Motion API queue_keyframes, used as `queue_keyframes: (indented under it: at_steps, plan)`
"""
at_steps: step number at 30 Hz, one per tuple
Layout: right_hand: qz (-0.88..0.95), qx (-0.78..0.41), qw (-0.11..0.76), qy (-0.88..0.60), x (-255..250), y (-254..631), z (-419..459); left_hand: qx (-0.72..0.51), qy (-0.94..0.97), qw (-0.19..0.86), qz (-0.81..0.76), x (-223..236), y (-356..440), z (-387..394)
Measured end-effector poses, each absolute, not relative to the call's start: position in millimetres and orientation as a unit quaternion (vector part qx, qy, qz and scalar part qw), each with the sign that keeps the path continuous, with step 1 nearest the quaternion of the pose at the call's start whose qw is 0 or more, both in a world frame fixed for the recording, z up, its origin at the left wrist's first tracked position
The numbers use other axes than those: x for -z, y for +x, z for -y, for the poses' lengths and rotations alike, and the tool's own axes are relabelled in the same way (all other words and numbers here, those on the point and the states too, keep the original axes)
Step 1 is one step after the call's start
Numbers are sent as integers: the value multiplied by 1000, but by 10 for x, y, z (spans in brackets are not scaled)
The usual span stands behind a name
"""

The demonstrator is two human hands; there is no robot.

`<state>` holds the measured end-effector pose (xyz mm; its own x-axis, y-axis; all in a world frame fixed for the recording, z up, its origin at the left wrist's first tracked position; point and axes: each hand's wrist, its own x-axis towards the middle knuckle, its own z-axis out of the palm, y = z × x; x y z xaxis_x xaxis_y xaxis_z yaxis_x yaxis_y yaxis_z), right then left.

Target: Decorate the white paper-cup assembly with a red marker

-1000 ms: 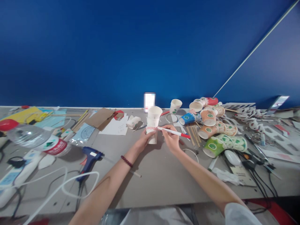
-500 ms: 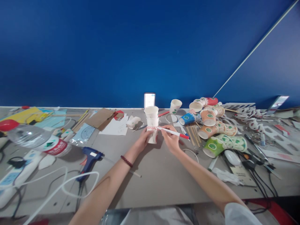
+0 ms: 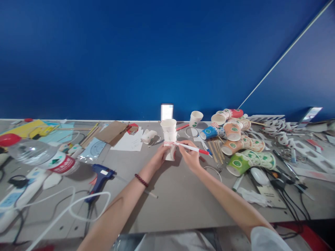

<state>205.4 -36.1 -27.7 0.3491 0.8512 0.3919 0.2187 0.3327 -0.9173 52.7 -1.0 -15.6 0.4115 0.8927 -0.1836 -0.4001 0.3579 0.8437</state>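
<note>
Upright at the middle of the table stands a stack of white paper cups, the lowest one bearing red swirl patterns. My left hand is wrapped round the lower left side of this stack. In my right hand is a red-and-white marker pen, pinched between the fingers. Its tip points left and meets the right side of the patterned cup, while its red end sticks out to the right. A phone-like lit screen leans on the wall behind the cups.
Printed paper cups lie in a pile at right. One white cup stands behind my right hand. At left are a blue glue gun, a large plastic bottle and a power strip with looping cables. White paper and wooden sticks lie nearby.
The marker has shifted slightly left, with its tip still against the cup. The cup stack has tilted or turned very slightly in my left hand.
</note>
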Motion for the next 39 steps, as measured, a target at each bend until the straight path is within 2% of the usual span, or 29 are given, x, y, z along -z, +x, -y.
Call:
queue_keyframes:
  at_steps: [39]
  plan:
    - [503, -265, 644, -513, 238, 2043, 360, -427, 372, 760, -318, 184, 513, -3]
